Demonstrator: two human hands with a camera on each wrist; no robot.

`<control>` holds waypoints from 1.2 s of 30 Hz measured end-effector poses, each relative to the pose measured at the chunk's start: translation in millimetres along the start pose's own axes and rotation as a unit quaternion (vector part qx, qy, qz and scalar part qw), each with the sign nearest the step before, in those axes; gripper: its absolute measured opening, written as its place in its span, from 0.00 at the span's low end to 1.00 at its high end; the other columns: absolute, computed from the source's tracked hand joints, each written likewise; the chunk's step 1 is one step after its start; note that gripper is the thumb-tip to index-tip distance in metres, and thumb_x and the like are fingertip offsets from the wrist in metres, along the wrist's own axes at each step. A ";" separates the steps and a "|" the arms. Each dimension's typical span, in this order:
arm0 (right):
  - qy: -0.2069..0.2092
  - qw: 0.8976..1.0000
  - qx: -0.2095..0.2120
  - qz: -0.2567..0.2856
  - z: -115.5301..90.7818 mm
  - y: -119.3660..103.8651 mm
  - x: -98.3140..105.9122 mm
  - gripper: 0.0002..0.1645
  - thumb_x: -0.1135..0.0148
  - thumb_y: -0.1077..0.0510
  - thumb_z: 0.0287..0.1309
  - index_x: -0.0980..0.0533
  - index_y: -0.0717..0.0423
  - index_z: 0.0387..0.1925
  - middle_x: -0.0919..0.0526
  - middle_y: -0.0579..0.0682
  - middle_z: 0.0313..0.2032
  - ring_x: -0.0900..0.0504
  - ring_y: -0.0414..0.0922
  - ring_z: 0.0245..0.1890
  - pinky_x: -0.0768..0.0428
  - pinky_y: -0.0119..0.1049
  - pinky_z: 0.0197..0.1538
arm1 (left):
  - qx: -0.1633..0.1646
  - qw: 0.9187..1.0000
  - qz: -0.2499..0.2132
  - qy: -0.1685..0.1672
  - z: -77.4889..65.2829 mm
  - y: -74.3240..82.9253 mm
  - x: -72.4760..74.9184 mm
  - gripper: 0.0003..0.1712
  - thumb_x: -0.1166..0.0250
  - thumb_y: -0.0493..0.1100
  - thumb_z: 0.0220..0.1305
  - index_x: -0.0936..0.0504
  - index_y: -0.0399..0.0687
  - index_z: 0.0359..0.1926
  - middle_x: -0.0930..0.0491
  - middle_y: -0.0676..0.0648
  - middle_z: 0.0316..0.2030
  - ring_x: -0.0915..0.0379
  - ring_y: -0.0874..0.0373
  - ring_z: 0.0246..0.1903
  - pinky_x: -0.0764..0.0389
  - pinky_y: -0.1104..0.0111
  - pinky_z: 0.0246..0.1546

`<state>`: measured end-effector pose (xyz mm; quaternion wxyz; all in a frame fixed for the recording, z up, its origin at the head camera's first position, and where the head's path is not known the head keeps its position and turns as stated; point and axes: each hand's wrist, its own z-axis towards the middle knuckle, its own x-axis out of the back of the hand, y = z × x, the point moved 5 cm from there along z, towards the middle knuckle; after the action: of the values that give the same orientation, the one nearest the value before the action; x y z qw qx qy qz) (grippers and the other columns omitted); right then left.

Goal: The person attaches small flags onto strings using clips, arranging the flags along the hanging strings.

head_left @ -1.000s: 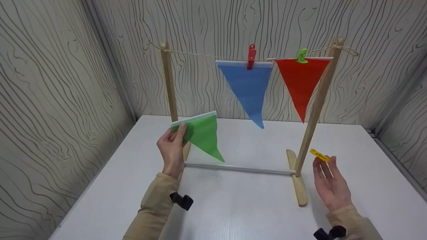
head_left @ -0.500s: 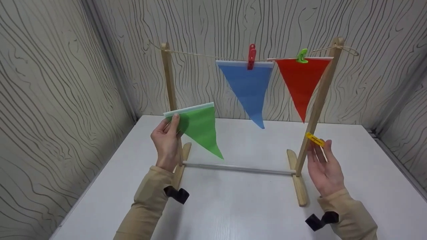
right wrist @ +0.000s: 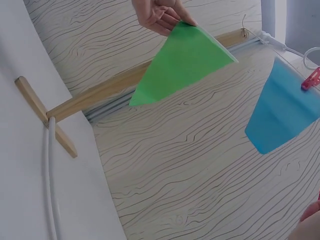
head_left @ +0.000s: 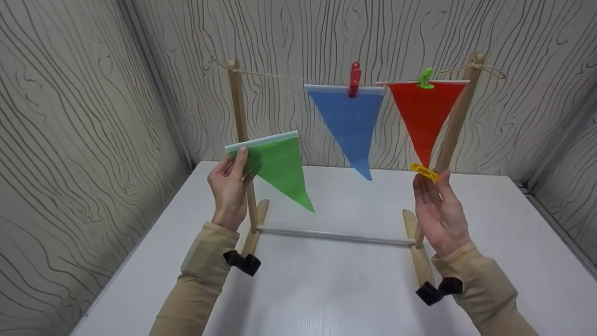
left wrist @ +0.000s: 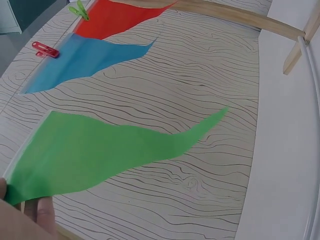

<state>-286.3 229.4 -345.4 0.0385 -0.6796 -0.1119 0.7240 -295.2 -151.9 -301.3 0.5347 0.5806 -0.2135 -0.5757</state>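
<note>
My left hand (head_left: 228,189) pinches a green triangular flag (head_left: 282,165) by the left end of its white top edge, thumb in front. The flag's tip hangs down to the right, below the string (head_left: 275,75). My right hand (head_left: 440,210) holds a yellow clothespin (head_left: 424,172) between thumb and fingertips, palm up. In the head view the clothespin overlaps the tip of the red flag (head_left: 426,116). A red clothespin (head_left: 354,79) holds a blue flag (head_left: 347,123) on the string, and a green clothespin (head_left: 425,78) holds the red flag.
The string runs between a left wooden post (head_left: 239,102) and a right wooden post (head_left: 459,119). A white rod (head_left: 336,237) joins their feet low over the white table (head_left: 317,289). Behind stands a wood-grain patterned wall (head_left: 289,42).
My left hand has raised the green flag and shifted slightly left. My right hand has carried the yellow clothespin up and to the left, toward the red flag's tip.
</note>
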 end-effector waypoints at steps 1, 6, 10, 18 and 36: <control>-0.002 1.000 0.003 -0.002 0.3 1.6 -4.2 0.19 0.39 0.56 0.67 0.30 0.52 0.57 0.22 0.50 0.53 0.23 0.44 0.57 0.39 0.26 0.75 | 0.001 1.000 0.001 0.000 0.7 1.0 -0.7 0.20 0.40 0.41 0.74 0.23 0.34 0.61 0.16 0.38 0.55 0.17 0.49 0.55 0.18 0.57 0.59; -0.009 1.000 0.018 -0.002 3.4 10.4 -25.7 0.24 0.38 0.57 0.65 0.32 0.52 0.61 0.25 0.50 0.58 0.26 0.43 0.62 0.42 0.27 0.77 | -0.007 1.000 0.014 0.002 4.0 6.8 -4.2 0.20 0.39 0.41 0.73 0.22 0.34 0.60 0.14 0.43 0.50 0.15 0.56 0.50 0.18 0.59 0.58; -0.019 0.998 0.045 -0.032 7.2 16.2 -41.4 0.26 0.38 0.58 0.65 0.32 0.53 0.62 0.26 0.50 0.59 0.26 0.44 0.63 0.37 0.30 0.75 | -0.020 0.999 0.030 0.008 6.6 11.8 -6.3 0.19 0.39 0.41 0.73 0.21 0.34 0.59 0.15 0.48 0.44 0.16 0.62 0.44 0.17 0.66 0.56; -0.034 0.975 0.138 -0.169 18.6 24.6 -66.1 0.27 0.37 0.55 0.64 0.30 0.60 0.61 0.28 0.52 0.59 0.29 0.47 0.66 0.26 0.33 0.67 | -0.030 0.997 0.068 0.011 14.8 21.6 -7.1 0.18 0.39 0.44 0.73 0.19 0.38 0.57 0.18 0.53 0.41 0.20 0.61 0.43 0.28 0.59 0.65; -0.059 0.911 0.218 -0.344 43.9 59.7 -112.9 0.19 0.48 0.55 0.72 0.29 0.62 0.57 0.22 0.52 0.49 0.17 0.46 0.51 0.21 0.32 0.64 | -0.055 0.990 0.132 -0.005 35.4 45.6 -15.8 0.20 0.42 0.47 0.75 0.21 0.39 0.59 0.24 0.51 0.42 0.31 0.60 0.49 0.34 0.62 0.64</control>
<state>-315.9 143.1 -245.9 0.4258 -0.5295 -0.1804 0.7111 -314.1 -166.9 -246.5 0.6361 0.5138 -0.2588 -0.5142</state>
